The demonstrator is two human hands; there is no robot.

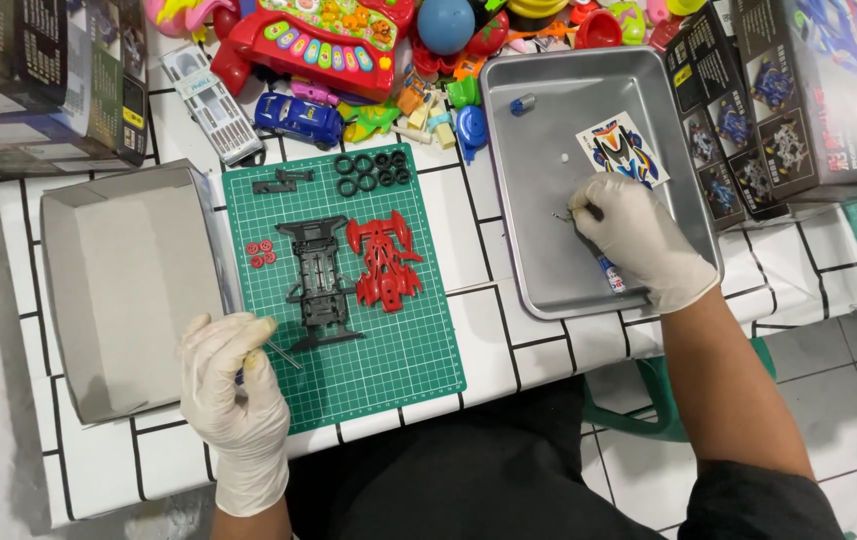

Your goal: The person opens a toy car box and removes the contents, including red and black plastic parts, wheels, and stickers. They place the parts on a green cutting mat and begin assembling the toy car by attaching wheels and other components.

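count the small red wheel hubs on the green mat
4 red wheel hubs, clustered at the left edge of the green cutting mat, just left of the black chassis. They sit close together, so another could be hidden among them.

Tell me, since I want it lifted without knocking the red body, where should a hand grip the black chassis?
Probably from above, pinching the black chassis across its narrow middle: it lies flat lengthwise on the green mat, with the red body close on one side.

Both grips, left [233,395] and right [640,240], wear thin whitish gloves, probably latex; forearms bare, dark clothing below.
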